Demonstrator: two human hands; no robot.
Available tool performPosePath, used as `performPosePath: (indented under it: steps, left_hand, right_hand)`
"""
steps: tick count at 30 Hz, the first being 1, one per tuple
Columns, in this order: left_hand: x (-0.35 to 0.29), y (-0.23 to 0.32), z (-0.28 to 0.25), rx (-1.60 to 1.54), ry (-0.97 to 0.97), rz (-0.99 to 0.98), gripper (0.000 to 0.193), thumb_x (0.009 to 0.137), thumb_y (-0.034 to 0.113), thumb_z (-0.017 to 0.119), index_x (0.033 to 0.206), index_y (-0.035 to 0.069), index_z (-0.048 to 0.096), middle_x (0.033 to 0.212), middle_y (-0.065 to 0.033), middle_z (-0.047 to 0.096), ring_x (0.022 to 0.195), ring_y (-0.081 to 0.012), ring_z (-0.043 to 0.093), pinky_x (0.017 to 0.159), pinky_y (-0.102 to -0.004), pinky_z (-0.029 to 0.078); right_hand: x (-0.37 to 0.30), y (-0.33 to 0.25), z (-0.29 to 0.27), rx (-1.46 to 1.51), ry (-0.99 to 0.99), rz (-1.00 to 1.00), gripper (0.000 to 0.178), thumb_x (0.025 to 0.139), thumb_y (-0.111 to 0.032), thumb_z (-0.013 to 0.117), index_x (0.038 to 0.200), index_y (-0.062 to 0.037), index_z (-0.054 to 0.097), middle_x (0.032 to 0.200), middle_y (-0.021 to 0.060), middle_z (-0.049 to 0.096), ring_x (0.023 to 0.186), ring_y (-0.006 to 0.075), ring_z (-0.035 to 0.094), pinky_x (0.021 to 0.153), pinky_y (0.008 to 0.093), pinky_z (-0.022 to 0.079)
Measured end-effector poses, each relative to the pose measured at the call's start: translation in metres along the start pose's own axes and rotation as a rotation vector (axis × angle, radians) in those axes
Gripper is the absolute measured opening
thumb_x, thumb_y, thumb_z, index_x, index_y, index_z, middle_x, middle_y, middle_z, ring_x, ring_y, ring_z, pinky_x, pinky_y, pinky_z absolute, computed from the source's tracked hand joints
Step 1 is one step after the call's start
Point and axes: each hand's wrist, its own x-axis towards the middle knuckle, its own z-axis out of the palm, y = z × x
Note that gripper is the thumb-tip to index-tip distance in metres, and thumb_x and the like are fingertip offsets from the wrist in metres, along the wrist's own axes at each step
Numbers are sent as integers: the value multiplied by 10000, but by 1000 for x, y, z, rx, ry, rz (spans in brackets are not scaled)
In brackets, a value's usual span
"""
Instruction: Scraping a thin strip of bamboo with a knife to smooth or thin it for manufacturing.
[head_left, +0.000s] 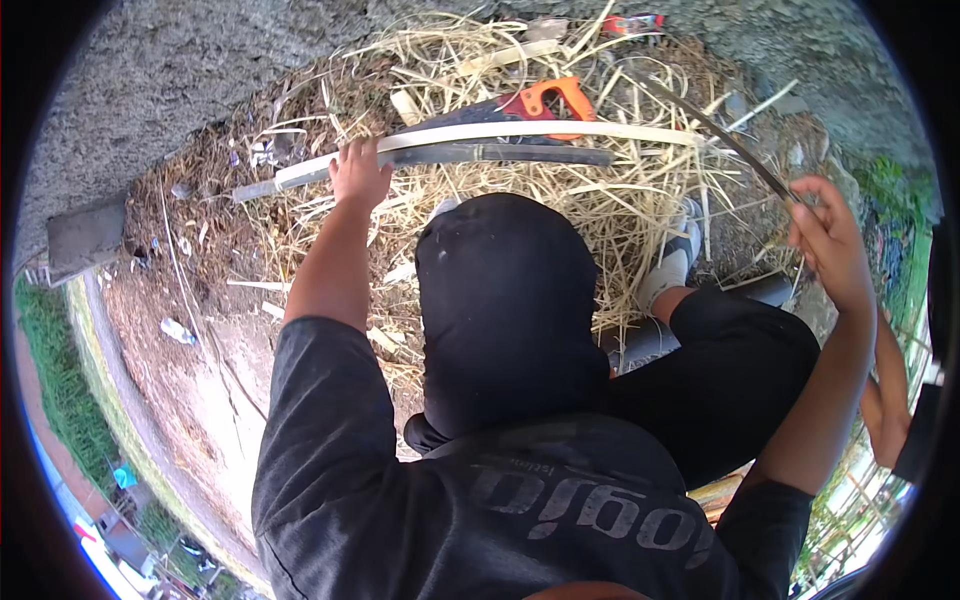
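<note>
My left hand (360, 173) is closed over the left part of a long pale bamboo strip (540, 130), which bows slightly across the ground in front of my knees. Just under the strip lies a dark grey pole (500, 153), and I cannot tell whether my fingers touch it. Out to the right, my right hand (828, 235) is raised and closed around the near end of a long, narrow, dark-bladed knife (730, 142). Its blade slants up and left, its tip near the strip's right end. A handsaw with an orange handle (560, 103) lies behind the strip.
Heaps of pale shavings (640, 200) cover the ground around my feet. A rough grey wall (230, 70) runs along the far side. A grey block (86, 238) stands at the left, a plastic bottle (178, 331) lies nearer. Another person's arm (886, 400) shows at the right edge.
</note>
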Motion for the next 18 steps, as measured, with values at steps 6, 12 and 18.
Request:
performPosePath:
  steps: [6, 12, 18]
  left_hand:
    - [11, -20, 5, -2, 107, 106, 474, 895, 363, 666, 1323, 189, 556, 1298, -90, 563, 1277, -307, 495, 1102, -517, 331]
    - [2, -39, 13, -9, 257, 191, 347, 934, 294, 610, 1234, 128, 563, 1205, -104, 590, 1218, -314, 535, 1090, -517, 346]
    - [-16, -51, -50, 33, 140, 297, 375, 971, 282, 543, 1298, 100, 521, 1236, -142, 582, 1203, -332, 552, 1047, -493, 394]
  right_hand:
    - [15, 7, 9, -89, 71, -84, 304, 990, -219, 575, 1274, -114, 537, 690, -26, 553, 530, 14, 395, 487, 177, 292]
    - [19, 8, 11, -123, 75, -73, 313, 1006, -223, 551, 1292, -101, 514, 675, -22, 545, 508, 18, 385, 476, 183, 286]
    - [9, -2, 13, -78, 118, -91, 306, 997, -264, 570, 1259, -109, 539, 670, -30, 543, 531, 15, 389, 493, 182, 291]
